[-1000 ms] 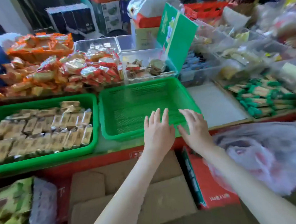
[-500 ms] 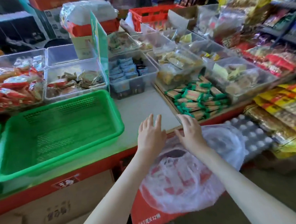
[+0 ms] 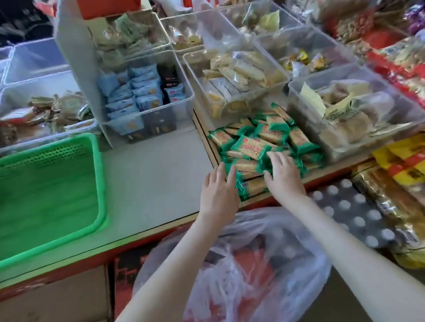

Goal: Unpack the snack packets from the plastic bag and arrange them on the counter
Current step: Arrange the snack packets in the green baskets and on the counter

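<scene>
Left hand (image 3: 217, 190), right hand (image 3: 284, 174) reached packets (image 3: 252, 146)

- Bright, soft, even light; source not evident. No hard shadows.
- Top-left corner falls dark.
- Motion blur over most of the frame: basket (image 3: 40, 193) mesh smeared, goods at the right edge streaked.
- Sharpest at centre, around the green packets (image 3: 253, 145).
- Pale sheen on bag (image 3: 239, 272); white haze on bin (image 3: 184, 97) walls.
- Wide-angle bend: counter (image 3: 157, 179) edge bows, corners stretch.
</scene>
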